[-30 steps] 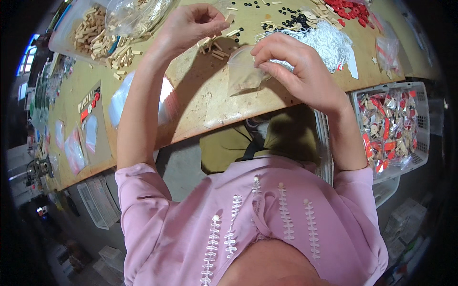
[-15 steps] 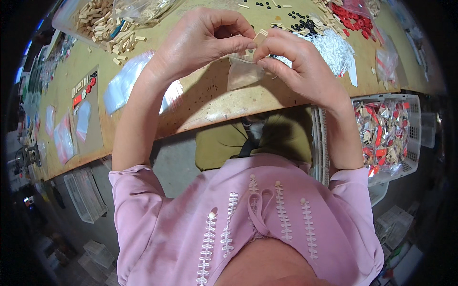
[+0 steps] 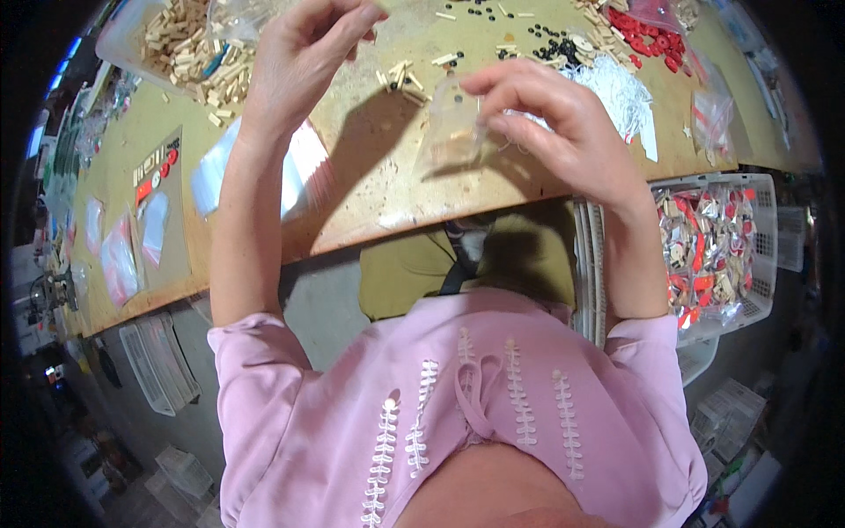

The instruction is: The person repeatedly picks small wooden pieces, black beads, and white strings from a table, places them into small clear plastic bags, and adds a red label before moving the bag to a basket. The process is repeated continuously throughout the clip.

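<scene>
Moved: left hand point(image 3: 304, 53) has lifted away from the clear bag point(image 3: 449, 136), fingers pinched, contents unclear.
Right hand point(image 3: 554, 123): clamped on the bag's mouth.
Progress: wooden pieces point(image 3: 400, 75) lie loose on the bench point(image 3: 370, 194); filling seems unfinished.

The small bag point(image 3: 449, 132) pinched in your right hand point(image 3: 563, 132) was clear and glossy. Under both hands the worktop point(image 3: 370, 189) was a worn yellow-tan. Pale wooden pieces point(image 3: 189, 44) lay heaped left of your left hand point(image 3: 299, 53), and a few more sat between your hands. Beyond your right hand were small black beads point(image 3: 550, 40), bright red pieces point(image 3: 642, 35) and a white tangle point(image 3: 616, 88). To that hand's right, a white basket point(image 3: 764, 255) held red, silver and tan packets. Your top point(image 3: 458, 422) was pink with white leaf-like rows.
</scene>
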The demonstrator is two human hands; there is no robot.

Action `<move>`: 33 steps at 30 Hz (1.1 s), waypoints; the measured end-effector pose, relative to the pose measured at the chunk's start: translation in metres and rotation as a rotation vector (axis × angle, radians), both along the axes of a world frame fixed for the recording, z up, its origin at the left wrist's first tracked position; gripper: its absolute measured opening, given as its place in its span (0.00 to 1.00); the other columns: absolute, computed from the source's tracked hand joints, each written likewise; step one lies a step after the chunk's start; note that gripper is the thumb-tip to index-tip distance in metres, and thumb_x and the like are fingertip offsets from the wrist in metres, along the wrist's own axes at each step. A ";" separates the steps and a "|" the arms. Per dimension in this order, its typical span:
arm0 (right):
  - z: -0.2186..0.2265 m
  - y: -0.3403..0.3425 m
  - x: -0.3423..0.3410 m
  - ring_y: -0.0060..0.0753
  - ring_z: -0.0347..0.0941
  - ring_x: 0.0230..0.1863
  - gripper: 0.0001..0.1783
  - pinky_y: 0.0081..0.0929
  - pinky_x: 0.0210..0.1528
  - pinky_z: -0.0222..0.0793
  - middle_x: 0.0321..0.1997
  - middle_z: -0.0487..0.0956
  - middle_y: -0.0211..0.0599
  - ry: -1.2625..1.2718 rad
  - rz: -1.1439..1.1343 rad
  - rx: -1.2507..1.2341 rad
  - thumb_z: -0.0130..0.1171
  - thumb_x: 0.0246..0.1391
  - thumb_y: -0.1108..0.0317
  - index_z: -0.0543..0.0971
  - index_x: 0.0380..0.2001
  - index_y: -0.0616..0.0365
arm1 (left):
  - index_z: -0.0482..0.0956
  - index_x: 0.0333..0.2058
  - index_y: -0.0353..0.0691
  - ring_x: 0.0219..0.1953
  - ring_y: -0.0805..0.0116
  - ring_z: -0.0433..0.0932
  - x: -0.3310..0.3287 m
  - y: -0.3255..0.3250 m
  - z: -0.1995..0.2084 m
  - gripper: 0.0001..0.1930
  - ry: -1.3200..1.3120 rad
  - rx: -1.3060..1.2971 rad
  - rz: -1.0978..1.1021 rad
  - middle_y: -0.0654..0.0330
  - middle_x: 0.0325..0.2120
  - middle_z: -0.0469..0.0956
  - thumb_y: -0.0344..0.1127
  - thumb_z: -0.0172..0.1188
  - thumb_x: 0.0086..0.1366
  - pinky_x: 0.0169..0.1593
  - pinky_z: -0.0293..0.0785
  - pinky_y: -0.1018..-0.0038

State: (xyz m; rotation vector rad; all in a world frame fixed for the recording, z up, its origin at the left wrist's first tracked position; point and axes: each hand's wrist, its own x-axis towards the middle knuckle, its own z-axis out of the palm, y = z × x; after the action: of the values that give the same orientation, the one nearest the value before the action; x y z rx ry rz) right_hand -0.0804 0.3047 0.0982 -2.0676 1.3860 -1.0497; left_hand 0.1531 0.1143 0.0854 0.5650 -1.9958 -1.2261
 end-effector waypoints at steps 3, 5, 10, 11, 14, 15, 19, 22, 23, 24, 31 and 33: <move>0.001 0.015 0.000 0.32 0.78 0.46 0.02 0.27 0.49 0.72 0.48 0.83 0.37 -0.265 0.044 0.030 0.61 0.59 0.75 0.81 0.35 0.60 | 0.85 0.42 0.39 0.33 0.84 0.75 0.004 -0.009 -0.020 0.08 0.013 0.053 -0.004 0.70 0.31 0.81 0.36 0.64 0.72 0.37 0.71 0.84; -0.012 0.021 -0.004 0.35 0.79 0.47 0.03 0.28 0.50 0.74 0.49 0.82 0.40 -0.303 0.001 0.066 0.61 0.59 0.76 0.81 0.36 0.61 | 0.85 0.42 0.37 0.34 0.82 0.76 0.002 -0.017 -0.031 0.07 -0.104 0.107 -0.029 0.68 0.31 0.82 0.34 0.62 0.72 0.38 0.73 0.81; -0.049 0.028 -0.011 0.40 0.80 0.48 0.04 0.30 0.50 0.76 0.49 0.81 0.42 -0.065 -0.140 0.034 0.62 0.58 0.77 0.80 0.37 0.61 | 0.82 0.44 0.34 0.36 0.80 0.75 -0.020 -0.033 -0.059 0.07 -0.470 -0.030 0.022 0.68 0.33 0.81 0.30 0.60 0.71 0.41 0.72 0.81; -0.050 0.032 -0.010 0.40 0.80 0.48 0.04 0.30 0.50 0.76 0.49 0.81 0.42 -0.084 -0.149 0.032 0.62 0.57 0.77 0.80 0.36 0.61 | 0.82 0.44 0.34 0.36 0.80 0.75 -0.031 -0.035 -0.061 0.08 -0.480 -0.022 0.011 0.67 0.33 0.81 0.31 0.61 0.71 0.40 0.73 0.80; -0.053 0.039 -0.005 0.42 0.80 0.47 0.04 0.33 0.50 0.76 0.47 0.82 0.42 -0.108 -0.152 -0.016 0.62 0.55 0.79 0.81 0.35 0.62 | 0.83 0.43 0.36 0.34 0.76 0.79 -0.071 -0.032 -0.060 0.08 -0.504 -0.078 0.000 0.63 0.32 0.83 0.33 0.63 0.69 0.40 0.76 0.76; -0.056 0.042 -0.002 0.42 0.80 0.47 0.04 0.33 0.50 0.76 0.47 0.82 0.42 -0.140 -0.149 -0.005 0.63 0.55 0.79 0.81 0.34 0.62 | 0.83 0.43 0.37 0.34 0.74 0.80 -0.087 -0.030 -0.059 0.09 -0.510 -0.110 -0.002 0.61 0.31 0.84 0.33 0.63 0.68 0.40 0.77 0.74; -0.062 0.049 0.000 0.44 0.80 0.48 0.04 0.34 0.49 0.75 0.48 0.81 0.44 -0.227 -0.095 0.006 0.63 0.56 0.78 0.81 0.35 0.63 | 0.83 0.45 0.38 0.35 0.72 0.80 -0.152 -0.029 -0.061 0.09 -0.443 -0.139 -0.156 0.61 0.33 0.84 0.34 0.63 0.68 0.42 0.77 0.73; -0.067 0.053 -0.003 0.44 0.80 0.48 0.05 0.35 0.49 0.76 0.49 0.81 0.44 -0.337 -0.061 0.009 0.63 0.57 0.79 0.81 0.37 0.63 | 0.82 0.49 0.40 0.41 0.70 0.80 -0.205 -0.032 -0.067 0.12 -0.402 -0.261 -0.289 0.60 0.41 0.83 0.36 0.62 0.70 0.46 0.77 0.72; -0.067 0.053 -0.003 0.44 0.80 0.48 0.05 0.35 0.49 0.76 0.49 0.81 0.43 -0.368 -0.055 0.017 0.63 0.57 0.79 0.81 0.37 0.63 | 0.81 0.52 0.41 0.46 0.64 0.81 -0.221 -0.035 -0.067 0.14 -0.453 -0.358 -0.295 0.56 0.47 0.81 0.36 0.61 0.71 0.51 0.77 0.69; -0.067 0.053 -0.004 0.46 0.79 0.48 0.05 0.36 0.49 0.76 0.48 0.80 0.44 -0.372 -0.050 0.006 0.63 0.58 0.78 0.80 0.38 0.63 | 0.81 0.53 0.42 0.46 0.62 0.81 -0.238 -0.040 -0.076 0.16 -0.429 -0.358 -0.321 0.55 0.49 0.78 0.40 0.63 0.70 0.52 0.78 0.68; -0.067 0.061 -0.019 0.49 0.78 0.48 0.06 0.38 0.50 0.76 0.48 0.78 0.46 -0.378 -0.063 -0.009 0.62 0.58 0.77 0.79 0.39 0.65 | 0.77 0.53 0.42 0.44 0.59 0.80 -0.275 -0.019 -0.069 0.26 -0.605 -0.523 -0.401 0.52 0.46 0.77 0.48 0.72 0.61 0.50 0.78 0.67; -0.070 0.061 -0.022 0.49 0.79 0.48 0.06 0.38 0.50 0.76 0.48 0.78 0.46 -0.380 -0.068 -0.020 0.62 0.58 0.77 0.79 0.39 0.65 | 0.78 0.50 0.41 0.38 0.60 0.82 -0.280 -0.017 -0.068 0.24 -0.605 -0.408 -0.479 0.53 0.41 0.79 0.46 0.73 0.58 0.46 0.78 0.67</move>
State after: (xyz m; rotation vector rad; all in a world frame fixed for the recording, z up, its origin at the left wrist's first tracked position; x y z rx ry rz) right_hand -0.1020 0.3653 0.0279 -1.7260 1.2589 -1.4029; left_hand -0.1270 0.0973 0.0177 0.2698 -2.9289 -0.9142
